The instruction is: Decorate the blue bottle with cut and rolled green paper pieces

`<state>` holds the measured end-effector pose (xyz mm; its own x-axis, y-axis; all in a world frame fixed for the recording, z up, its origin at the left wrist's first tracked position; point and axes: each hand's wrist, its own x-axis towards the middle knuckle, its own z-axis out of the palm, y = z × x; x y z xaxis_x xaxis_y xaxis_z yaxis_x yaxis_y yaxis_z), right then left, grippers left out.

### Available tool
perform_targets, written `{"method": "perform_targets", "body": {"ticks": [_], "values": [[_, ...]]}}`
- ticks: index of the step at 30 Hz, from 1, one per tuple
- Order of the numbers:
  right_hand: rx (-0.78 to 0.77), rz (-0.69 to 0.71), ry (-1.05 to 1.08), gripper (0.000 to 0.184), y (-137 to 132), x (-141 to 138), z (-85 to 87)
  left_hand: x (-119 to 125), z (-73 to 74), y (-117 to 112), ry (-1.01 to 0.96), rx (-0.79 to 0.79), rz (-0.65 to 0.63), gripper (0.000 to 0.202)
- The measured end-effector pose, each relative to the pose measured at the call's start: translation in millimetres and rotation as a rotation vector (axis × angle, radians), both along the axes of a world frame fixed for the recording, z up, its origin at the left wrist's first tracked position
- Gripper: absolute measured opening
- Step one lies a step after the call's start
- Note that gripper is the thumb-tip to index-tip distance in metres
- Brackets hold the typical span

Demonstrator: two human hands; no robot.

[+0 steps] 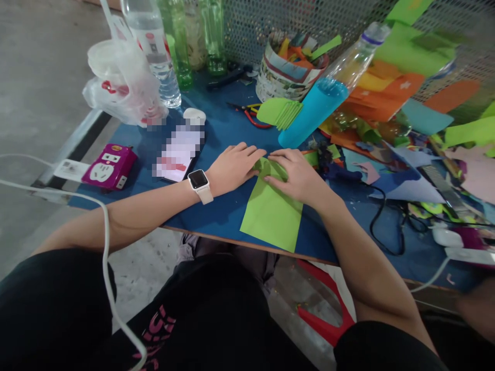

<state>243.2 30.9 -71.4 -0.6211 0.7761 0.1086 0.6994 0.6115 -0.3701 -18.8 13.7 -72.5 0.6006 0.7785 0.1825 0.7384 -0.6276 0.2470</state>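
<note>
A bright green sheet of paper (pixel 273 219) lies on the blue tabletop in front of me, its near edge close to the table's front edge. My left hand (pixel 237 164), with a white smartwatch (pixel 198 180) on the wrist, grips the sheet's far left corner. At the far right part, my right hand (pixel 297 174) has thumb and fingers closed on the same sheet. The far edge looks bent up between the two hands, though the fingers partly hide it. Just beyond them, a leaning plastic bottle wrapped in blue (pixel 315 111) carries green folded paper pieces (pixel 284 113).
A phone (pixel 180 149), a purple power socket (pixel 110 166), a bagged cup (pixel 119 82) and a water bottle (pixel 157 56) stand left. Red-handled pliers (pixel 257 117) and a paper-scrap basket (pixel 288 77) sit behind. Paper scraps and a black cable (pixel 381 221) cover the right. A white cable (pixel 106 247) crosses my left arm.
</note>
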Motion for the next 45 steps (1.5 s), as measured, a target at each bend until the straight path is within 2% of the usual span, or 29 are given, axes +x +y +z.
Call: {"method": "perform_targets", "body": {"ticks": [6,9,14,25,29,32,34,37,40,45], "values": [[-0.013,0.001,-0.011,0.068,-0.1,-0.8,1.8,1.0,2.1,-0.3,-0.020,0.006,-0.007,0.037],[-0.024,-0.006,-0.017,0.073,-0.9,-1.2,3.4,1.0,-0.7,-0.3,-0.019,0.011,0.032,0.043],[-0.030,-0.003,-0.021,0.077,-1.6,-2.0,5.1,0.9,0.9,0.8,-0.025,-0.006,0.103,0.068],[-0.017,-0.029,-0.003,0.078,-3.3,-3.4,3.5,3.1,6.2,5.3,-0.061,-0.043,0.111,0.062],[-0.034,-0.061,0.020,0.083,-3.9,-4.3,2.7,0.7,0.4,8.9,-0.176,-0.082,0.074,0.058],[-0.033,-0.078,0.043,0.080,-4.1,-5.7,2.7,-1.1,-5.2,11.0,-0.350,-0.116,0.000,0.064],[-0.022,-0.093,0.069,0.070,-4.9,-7.2,3.9,-1.5,-6.9,10.6,-0.482,-0.134,-0.028,0.070],[-0.021,-0.126,0.156,0.046,-8.1,-10.0,9.2,-0.8,-5.2,8.0,-0.665,-0.201,0.012,0.074],[-0.027,-0.189,0.255,0.027,-12.9,-12.6,17.4,1.1,-2.3,6.5,-0.798,-0.309,0.048,0.066],[-0.057,-0.230,0.305,0.030,-16.5,-13.7,24.5,3.9,-3.5,6.5,-0.761,-0.365,0.044,0.019]]}}
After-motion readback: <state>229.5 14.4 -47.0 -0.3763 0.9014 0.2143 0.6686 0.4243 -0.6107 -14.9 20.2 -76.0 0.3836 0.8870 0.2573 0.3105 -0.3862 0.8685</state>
